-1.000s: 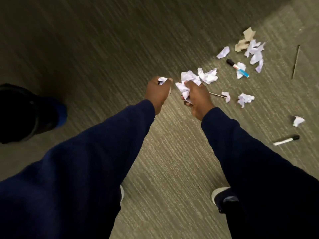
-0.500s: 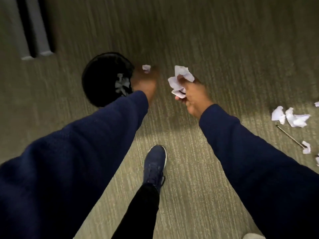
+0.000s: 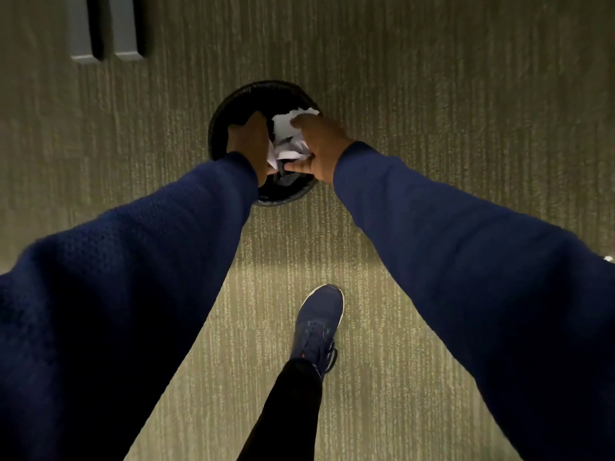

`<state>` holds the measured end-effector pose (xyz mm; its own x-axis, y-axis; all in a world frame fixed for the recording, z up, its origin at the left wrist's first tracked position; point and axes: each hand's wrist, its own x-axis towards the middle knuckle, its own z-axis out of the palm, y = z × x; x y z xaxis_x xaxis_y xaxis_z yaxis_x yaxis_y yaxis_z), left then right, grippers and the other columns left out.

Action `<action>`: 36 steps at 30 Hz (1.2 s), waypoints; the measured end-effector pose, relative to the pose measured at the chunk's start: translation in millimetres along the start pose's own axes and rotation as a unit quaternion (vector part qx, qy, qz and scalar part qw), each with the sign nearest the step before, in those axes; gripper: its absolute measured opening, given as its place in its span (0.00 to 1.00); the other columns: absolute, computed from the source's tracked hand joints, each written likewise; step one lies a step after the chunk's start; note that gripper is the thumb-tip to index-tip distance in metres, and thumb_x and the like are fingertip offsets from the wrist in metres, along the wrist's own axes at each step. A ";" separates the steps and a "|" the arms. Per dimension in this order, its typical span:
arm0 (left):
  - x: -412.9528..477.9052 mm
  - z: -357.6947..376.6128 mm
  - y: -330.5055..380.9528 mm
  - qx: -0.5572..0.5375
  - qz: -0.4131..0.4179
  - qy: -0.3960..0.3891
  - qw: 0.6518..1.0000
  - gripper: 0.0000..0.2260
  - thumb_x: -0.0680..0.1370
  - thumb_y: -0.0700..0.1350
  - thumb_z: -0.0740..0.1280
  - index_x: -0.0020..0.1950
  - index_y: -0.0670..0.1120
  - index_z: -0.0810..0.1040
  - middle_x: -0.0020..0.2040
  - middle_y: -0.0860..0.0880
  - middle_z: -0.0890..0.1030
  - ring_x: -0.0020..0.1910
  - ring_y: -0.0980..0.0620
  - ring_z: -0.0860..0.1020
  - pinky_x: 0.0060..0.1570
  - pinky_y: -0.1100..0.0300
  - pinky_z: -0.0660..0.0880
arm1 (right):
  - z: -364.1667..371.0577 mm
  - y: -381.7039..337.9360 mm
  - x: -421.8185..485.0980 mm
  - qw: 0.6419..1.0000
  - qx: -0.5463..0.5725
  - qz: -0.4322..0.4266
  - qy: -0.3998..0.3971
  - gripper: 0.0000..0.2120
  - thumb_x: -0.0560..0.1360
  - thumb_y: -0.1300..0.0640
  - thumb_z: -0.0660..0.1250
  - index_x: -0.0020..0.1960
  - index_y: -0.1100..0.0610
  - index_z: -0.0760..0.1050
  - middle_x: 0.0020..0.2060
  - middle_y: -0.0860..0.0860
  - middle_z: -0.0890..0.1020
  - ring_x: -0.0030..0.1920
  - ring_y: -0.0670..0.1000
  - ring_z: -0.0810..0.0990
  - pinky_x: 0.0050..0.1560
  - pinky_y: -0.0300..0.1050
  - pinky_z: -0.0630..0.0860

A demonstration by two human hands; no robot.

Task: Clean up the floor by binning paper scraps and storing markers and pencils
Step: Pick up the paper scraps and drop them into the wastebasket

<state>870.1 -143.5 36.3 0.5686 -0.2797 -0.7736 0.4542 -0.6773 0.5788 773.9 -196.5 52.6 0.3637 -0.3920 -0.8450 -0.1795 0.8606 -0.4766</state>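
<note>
Nearest you, on your side of the bin [image 3: 229,103], your blue shoe [image 3: 319,324] is planted on the carpet [image 3: 432,94], toe pointing toward the bin. Your left sleeve [image 3: 116,277] and right sleeve [image 3: 466,244] both reach forward and meet over the bin's mouth.

Your right hand [image 3: 321,144] is above the right half of the opening. It grips a crumpled wad of white paper scraps [image 3: 289,138], with fingers on top and the thumb underneath. The wad hangs directly over the dark inside of the bin.

Your left hand [image 3: 248,138] is over the left half, its back turned up and its fingers pointing down out of sight. A fold of paper touches its inner edge, but I cannot tell whether that hand pinches it or is empty.

You appear to be at the drop of a binning trip. The next move calls for loosening both hands while they are over the opening, so the light scraps fall inside and not past the rim. Check that nothing clings to your fingers.

No markers or pencils show here, so storing them seems yet to come. A white speck [image 3: 608,259] far right of the bin is too small to name. Beyond the bin, to its far left, stand two grey panels [image 3: 103,28].
</note>
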 end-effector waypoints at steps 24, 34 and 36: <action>-208.5 214.7 -75.8 0.341 0.234 -0.093 0.906 0.20 0.81 0.54 0.63 0.68 0.43 0.74 0.63 0.45 0.78 0.60 0.46 0.78 0.62 0.55 0.74 | -299.0 57.7 -160.1 0.980 0.127 -0.027 0.149 0.18 0.81 0.46 0.62 0.66 0.54 0.72 0.62 0.59 0.76 0.58 0.58 0.79 0.54 0.54 0.82; -350.6 386.3 -197.5 0.480 0.359 -0.239 0.764 0.20 0.81 0.52 0.64 0.68 0.43 0.73 0.64 0.42 0.77 0.59 0.46 0.77 0.60 0.53 0.74 | -518.8 147.9 -279.3 0.929 -0.103 -0.123 0.334 0.27 0.79 0.44 0.64 0.72 0.58 0.69 0.65 0.56 0.78 0.65 0.56 0.77 0.66 0.53 0.73; -380.4 417.6 -223.6 0.506 0.374 -0.264 0.731 0.20 0.81 0.52 0.65 0.68 0.42 0.73 0.64 0.41 0.77 0.61 0.44 0.76 0.61 0.49 0.74 | -558.2 168.5 -305.8 0.917 -0.102 -0.131 0.364 0.26 0.79 0.46 0.64 0.72 0.59 0.70 0.66 0.57 0.77 0.66 0.56 0.76 0.66 0.51 0.73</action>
<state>265.8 -169.8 93.3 -0.0668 -0.8725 -0.4841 -0.7403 -0.2820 0.6103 122.2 -113.0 95.2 -0.2738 -0.7535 -0.5978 -0.3678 0.6563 -0.6588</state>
